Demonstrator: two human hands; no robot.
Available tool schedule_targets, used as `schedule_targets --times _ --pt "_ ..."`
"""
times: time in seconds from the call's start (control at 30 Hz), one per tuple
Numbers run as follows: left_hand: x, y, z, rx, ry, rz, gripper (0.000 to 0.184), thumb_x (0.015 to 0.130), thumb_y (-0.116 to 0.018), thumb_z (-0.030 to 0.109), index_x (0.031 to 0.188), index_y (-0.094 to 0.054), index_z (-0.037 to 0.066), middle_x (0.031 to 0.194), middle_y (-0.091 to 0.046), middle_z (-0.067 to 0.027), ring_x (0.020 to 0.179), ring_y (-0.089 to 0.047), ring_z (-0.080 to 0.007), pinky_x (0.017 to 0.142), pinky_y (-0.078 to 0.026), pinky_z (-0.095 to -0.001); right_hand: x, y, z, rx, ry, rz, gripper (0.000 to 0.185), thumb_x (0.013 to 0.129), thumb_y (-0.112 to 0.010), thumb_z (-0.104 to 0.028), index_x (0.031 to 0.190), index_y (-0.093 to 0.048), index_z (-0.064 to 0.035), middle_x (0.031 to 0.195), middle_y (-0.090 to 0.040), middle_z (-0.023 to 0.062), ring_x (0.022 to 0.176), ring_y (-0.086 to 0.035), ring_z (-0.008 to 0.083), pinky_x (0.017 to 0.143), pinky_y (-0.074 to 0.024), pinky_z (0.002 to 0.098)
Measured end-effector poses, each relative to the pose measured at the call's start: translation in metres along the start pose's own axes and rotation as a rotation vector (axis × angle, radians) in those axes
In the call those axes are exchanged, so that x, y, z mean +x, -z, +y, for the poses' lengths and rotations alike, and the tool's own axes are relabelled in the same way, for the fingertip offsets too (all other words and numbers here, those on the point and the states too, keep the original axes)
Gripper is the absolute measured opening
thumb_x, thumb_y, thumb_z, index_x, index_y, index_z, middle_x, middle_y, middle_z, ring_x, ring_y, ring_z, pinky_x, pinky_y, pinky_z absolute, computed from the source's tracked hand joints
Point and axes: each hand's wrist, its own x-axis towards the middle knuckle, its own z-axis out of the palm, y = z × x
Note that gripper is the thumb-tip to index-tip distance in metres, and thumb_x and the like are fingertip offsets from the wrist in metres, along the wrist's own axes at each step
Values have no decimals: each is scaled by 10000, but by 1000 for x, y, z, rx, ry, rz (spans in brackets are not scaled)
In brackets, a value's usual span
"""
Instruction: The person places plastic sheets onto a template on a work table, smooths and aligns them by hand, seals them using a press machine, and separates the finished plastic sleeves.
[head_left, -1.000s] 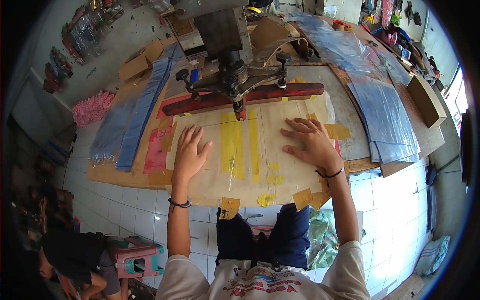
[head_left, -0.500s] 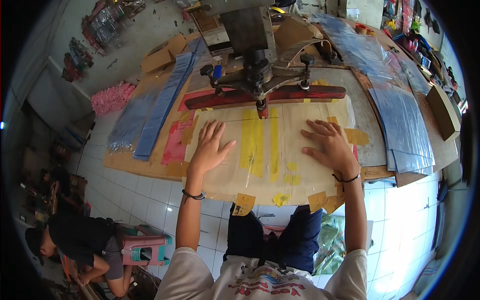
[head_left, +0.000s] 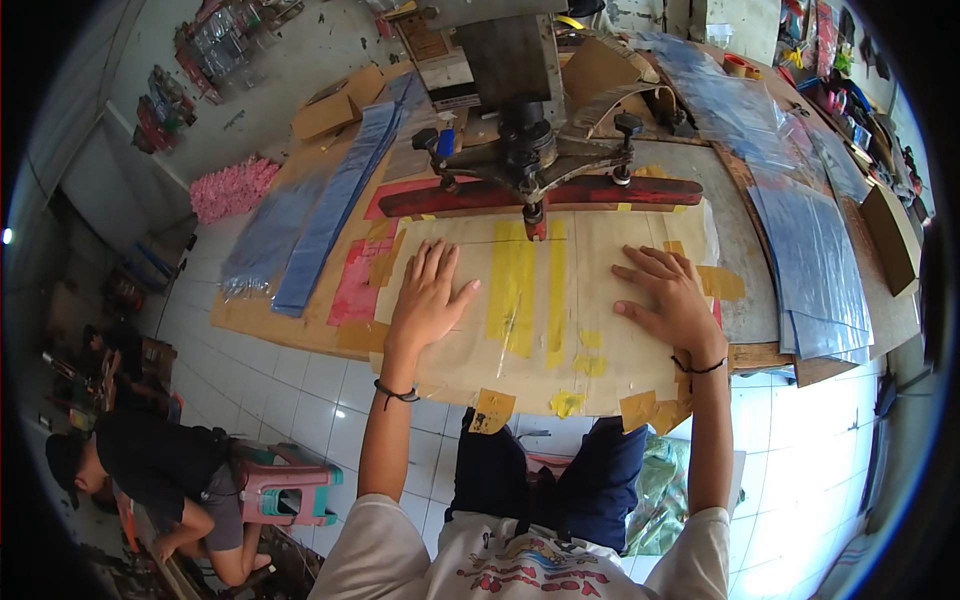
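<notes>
Both palms lie on a pale, taped sheet that spans the near side of the table and hangs slightly over its front edge. Yellow tape strips run down its middle. On the sheet's left part rests my left hand, fingers stretched out and flat. My right hand lies flat on the right part, fingers spread. Neither hand holds anything. Just beyond the fingertips, a long red bar crosses the sheet's far edge beneath a dark metal press head with several arms and knobs.
Blue plastic sheets are stacked at the right, with more blue strips at the left. An open cardboard box stands at the back left. A co-worker sits bent over at lower left beside a pink-green stool.
The whole view has shifted slightly, the scene sitting a little further right and lower. Both hands stay flat on the sheet; the press head shows no clear movement.
</notes>
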Motion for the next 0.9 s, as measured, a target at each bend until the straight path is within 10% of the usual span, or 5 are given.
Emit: schedule_targets --times 0.9 --pt "1 -2 -2 -138 29 64 688 976 -617 427 1474 -474 -26 1584 -398 -201 1510 -280 -369 1235 -263 -437 -4 -1 0 -38 17 36 484 896 -691 -474 1263 -726 -161 1470 -572 93 1379 -480 301 1174 -304 470"
